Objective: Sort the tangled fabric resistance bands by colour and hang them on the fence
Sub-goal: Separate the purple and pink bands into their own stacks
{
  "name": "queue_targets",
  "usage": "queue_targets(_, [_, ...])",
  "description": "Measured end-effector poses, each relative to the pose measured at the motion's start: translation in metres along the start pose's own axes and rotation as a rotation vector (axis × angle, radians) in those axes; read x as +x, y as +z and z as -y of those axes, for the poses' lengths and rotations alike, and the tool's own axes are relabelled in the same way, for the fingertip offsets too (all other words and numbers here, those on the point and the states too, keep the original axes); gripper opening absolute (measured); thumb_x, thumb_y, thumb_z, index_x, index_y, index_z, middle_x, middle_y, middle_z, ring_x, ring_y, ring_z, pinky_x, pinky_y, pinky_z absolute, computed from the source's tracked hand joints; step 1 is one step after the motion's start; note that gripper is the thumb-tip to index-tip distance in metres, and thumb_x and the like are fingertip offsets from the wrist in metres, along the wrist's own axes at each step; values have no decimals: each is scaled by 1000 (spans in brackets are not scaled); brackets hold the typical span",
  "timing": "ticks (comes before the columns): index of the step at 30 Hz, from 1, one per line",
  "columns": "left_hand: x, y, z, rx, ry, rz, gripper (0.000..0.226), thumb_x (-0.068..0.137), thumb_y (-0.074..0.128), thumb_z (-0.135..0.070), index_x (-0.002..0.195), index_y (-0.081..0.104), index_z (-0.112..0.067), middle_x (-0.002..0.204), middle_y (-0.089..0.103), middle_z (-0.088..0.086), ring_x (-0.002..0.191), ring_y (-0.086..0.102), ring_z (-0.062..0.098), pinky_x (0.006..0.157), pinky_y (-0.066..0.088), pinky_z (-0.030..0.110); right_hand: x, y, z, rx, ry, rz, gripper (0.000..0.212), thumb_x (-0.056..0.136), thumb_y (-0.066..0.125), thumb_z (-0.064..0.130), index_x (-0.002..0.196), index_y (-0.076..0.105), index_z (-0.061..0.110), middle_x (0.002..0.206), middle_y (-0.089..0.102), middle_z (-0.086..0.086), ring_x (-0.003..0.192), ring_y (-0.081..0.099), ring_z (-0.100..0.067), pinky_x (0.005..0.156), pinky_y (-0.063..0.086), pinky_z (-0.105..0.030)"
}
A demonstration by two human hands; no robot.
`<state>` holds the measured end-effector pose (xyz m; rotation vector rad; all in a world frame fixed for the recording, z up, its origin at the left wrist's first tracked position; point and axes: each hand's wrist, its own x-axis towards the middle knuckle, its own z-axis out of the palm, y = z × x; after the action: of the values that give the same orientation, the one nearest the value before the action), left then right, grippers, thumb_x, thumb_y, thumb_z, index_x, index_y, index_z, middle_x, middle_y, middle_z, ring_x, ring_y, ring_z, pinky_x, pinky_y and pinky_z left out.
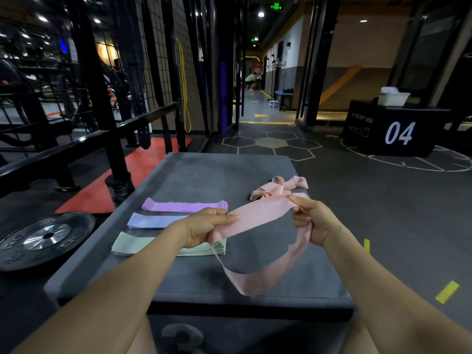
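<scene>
2 hands, left hand [204, 227] and right hand [313, 222], fingers grasping 1 pink band [258, 213], 3 folded stacks, purple [184, 206], blue [153, 221], green [135, 244], box [383, 131] marked "04"

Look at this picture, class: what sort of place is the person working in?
Most likely a gym. A round black weight plate lies on the floor at left, a black box marked 04 stands at right, and a black metal rack rises behind the grey padded platform.

Three flat stacks — purple [184, 206], blue [155, 221], green [132, 244] — one pink tangle [278, 188], one pink band [260, 215].
</scene>
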<state>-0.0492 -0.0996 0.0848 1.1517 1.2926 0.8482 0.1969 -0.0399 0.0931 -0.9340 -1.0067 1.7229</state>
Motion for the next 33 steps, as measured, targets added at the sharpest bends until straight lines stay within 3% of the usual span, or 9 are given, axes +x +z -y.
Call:
queue_targets(4, [-4,-12,10,-30,-14,16,29,89,62,-25,112,64,-8,95,66,4,84,60,15,75,48,24,4,-13,-4,60,2,-119,6,87,56,8,84,52,12,45,44,3,31,26,-4,33,21,-16])
queue_targets(8, [-5,-15,10,-94,9,-78,12,94,52,-24,91,62,-17,82,64,-3,73,57,11,64,47,19,3,-13,-9,14,55,-142,9,88,54,8,81,53,14,43,41,3,30,28,-4,35,21,-15])
queue_targets(13, [-4,-15,7,-149,40,-97,20,94,53,-18,74,53,-19,76,59,-1,76,53,16,71,45,22,0,-8,-9,20,48,-137,9,91,50,7,88,57,13,44,48,5,31,36,-2,35,22,-13])
queue_targets(16, [-5,-17,7,-75,32,-96,22,91,54,-9,70,51,-18,68,57,-3,69,54,13,63,46,19,-1,-9,-9,-53,11,-182,8,87,55,5,90,60,10,52,52,3,36,40,-5,36,27,-15])
queue_targets(19, [-2,-16,6,96,55,-243,19,87,58,-9,71,53,-17,72,56,0,64,52,13,56,45,18,-5,-11,-10,-248,-38,-142,14,77,66,6,90,64,8,63,58,0,45,50,-7,40,36,-18])
queue_targets(21, [4,-17,5,200,98,-411,12,84,61,-12,74,54,-15,73,56,0,66,49,17,56,41,23,-7,-12,-10,-354,-89,-96,5,80,66,1,80,68,6,66,65,0,54,57,-10,50,44,-20])
queue_targets(25, [12,-16,2,196,169,-621,6,86,55,-14,81,55,-12,77,56,4,73,49,22,57,35,28,-10,-15,-8,-557,-216,-117,16,82,69,6,66,69,9,51,59,12,54,51,-5,54,42,-15])
queue_targets(30, [19,-9,3,23,125,-666,17,93,44,-20,76,49,-18,84,55,9,80,50,26,64,42,31,-10,-13,-13,-804,-284,-164,54,81,72,19,46,31,15,38,22,13,37,21,-7,39,17,-14])
queue_targets(33, [21,-6,0,-117,100,-697,13,96,39,-18,89,50,-15,93,54,9,86,50,26,65,46,33,-14,-11,-15,-1000,-221,-119,59,82,71,29,48,24,19,45,20,10,42,19,-8,40,17,-17])
